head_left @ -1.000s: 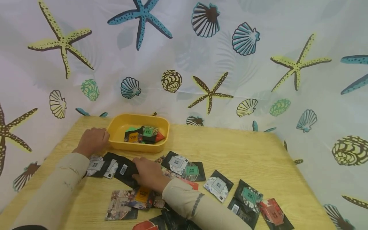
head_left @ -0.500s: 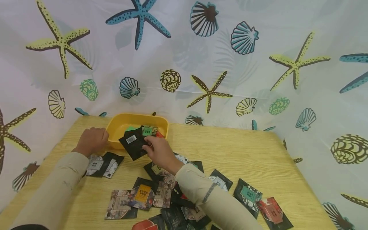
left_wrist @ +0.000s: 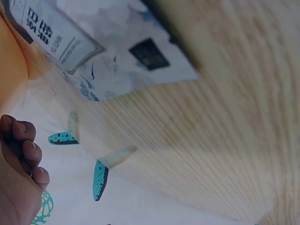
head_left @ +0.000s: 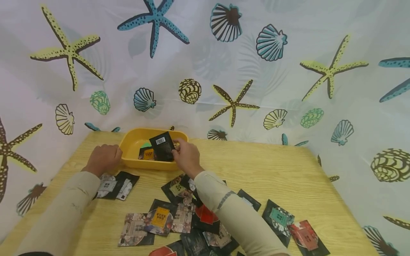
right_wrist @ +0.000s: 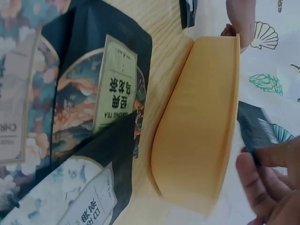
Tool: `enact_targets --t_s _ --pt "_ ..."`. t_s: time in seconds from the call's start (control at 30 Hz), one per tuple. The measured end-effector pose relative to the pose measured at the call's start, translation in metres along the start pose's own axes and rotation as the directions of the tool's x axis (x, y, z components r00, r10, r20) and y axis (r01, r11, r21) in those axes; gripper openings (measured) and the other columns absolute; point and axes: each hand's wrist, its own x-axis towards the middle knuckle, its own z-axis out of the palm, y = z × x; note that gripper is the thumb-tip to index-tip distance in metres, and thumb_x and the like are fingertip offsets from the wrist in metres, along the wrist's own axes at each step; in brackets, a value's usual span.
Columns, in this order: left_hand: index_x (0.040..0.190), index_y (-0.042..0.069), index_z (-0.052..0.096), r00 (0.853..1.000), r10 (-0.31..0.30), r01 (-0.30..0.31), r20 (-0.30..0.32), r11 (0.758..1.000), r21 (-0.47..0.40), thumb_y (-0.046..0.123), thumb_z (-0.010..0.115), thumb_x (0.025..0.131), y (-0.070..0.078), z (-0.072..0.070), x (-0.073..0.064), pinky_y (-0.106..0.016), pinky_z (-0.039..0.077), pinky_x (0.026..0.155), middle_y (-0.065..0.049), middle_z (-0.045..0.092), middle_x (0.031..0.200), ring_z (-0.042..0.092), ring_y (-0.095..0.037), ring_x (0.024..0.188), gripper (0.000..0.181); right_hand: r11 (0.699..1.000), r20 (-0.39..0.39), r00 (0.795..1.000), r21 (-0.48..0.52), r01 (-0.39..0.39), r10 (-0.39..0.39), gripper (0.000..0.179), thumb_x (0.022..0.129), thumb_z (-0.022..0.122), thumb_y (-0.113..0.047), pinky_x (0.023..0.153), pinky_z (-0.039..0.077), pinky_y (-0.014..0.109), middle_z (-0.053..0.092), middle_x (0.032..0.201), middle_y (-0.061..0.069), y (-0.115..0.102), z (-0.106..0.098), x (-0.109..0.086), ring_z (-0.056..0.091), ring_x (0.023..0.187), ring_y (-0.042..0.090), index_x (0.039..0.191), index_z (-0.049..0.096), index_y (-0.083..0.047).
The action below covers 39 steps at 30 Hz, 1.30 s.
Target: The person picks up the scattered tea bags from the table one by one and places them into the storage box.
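Note:
My right hand (head_left: 188,156) pinches a black tea sachet (head_left: 162,146), its barcoded back facing me, over the yellow plastic tub (head_left: 148,164). Thumb and fingers meet at the sachet's edge in the right wrist view. Several sachets lie inside the tub, one with an orange label (head_left: 148,154). At the tub's left end, my left hand (head_left: 103,158) grips the rim with curled fingers; the left wrist view shows these curled fingertips (left_wrist: 32,151) beside the tub's orange-looking wall (left_wrist: 9,70).
Two white-patterned sachets (head_left: 107,185) lie in front of my left hand. Many more are scattered over the wooden table (head_left: 256,163), including an orange-labelled one (head_left: 160,217), an oolong tea one (right_wrist: 115,84) and a red one (head_left: 307,236). A shell-patterned curtain (head_left: 192,117) hangs behind.
My right hand has lifted the black sachet off the table and carried it up and back over the tub. The left hand has stayed at the rim.

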Motion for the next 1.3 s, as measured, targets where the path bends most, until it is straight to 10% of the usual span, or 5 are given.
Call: enact_targets --t_s 0.47,0.63,0.8,1.07,1.3 --pt "0.066 0.008 0.043 1.0 -0.007 0.007 0.013 1.0 0.005 0.018 0.027 0.1 0.0 -0.005 -0.004 -0.036 0.032 0.057 -0.004 0.035 0.057 0.04 -0.023 0.054 0.038 0.998 0.018 1.0 -0.058 -0.002 0.003 0.042 0.092 0.066 -0.018 0.092 0.032 0.046 0.075 0.109 0.002 0.006 0.012 0.001 0.067 0.101 0.023 0.134 0.06 -0.016" --pt "0.067 0.008 0.043 1.0 -0.015 0.015 0.017 1.0 0.0 0.018 0.026 0.1 -0.005 -0.006 -0.003 -0.035 0.031 0.056 -0.004 0.036 0.057 0.04 -0.023 0.054 0.038 0.98 0.021 0.982 -0.07 0.188 -0.187 0.035 0.094 0.064 -0.021 0.107 0.037 0.047 0.066 0.128 0.005 -0.011 0.013 -0.003 0.057 0.121 0.025 0.129 0.063 -0.016" --pt "0.067 0.008 0.045 1.0 -0.023 0.023 0.018 1.0 0.002 0.018 0.026 0.099 -0.007 -0.005 0.002 -0.036 0.033 0.055 -0.005 0.038 0.057 0.042 -0.023 0.054 0.039 0.859 0.321 0.823 -0.053 0.51 -0.469 0.028 0.098 0.061 -0.028 0.106 0.045 0.035 0.067 0.125 -0.002 -0.046 0.02 -0.011 0.061 0.119 0.017 0.123 0.067 -0.018" --pt "0.066 0.007 0.044 1.0 -0.01 0.01 -0.009 1.0 0.011 0.014 0.026 0.099 -0.001 -0.008 0.004 -0.04 0.038 0.054 -0.005 0.038 0.055 0.044 -0.025 0.052 0.039 0.688 0.708 0.523 -0.071 0.722 -0.475 0.044 0.102 0.052 -0.031 0.12 0.028 0.023 0.045 0.155 0.0 -0.084 0.049 -0.027 0.04 0.146 0.013 0.145 0.051 -0.022" --pt "0.067 0.007 0.045 0.999 -0.023 0.024 0.041 1.0 -0.007 0.015 0.026 0.1 0.006 -0.01 -0.002 -0.042 0.04 0.058 -0.005 0.039 0.056 0.045 -0.025 0.054 0.038 0.635 0.801 0.461 -0.136 0.76 -0.381 0.058 0.105 0.04 -0.042 0.125 0.015 0.027 0.013 0.169 -0.002 -0.09 0.075 -0.038 0.011 0.158 0.016 0.159 0.022 -0.029"
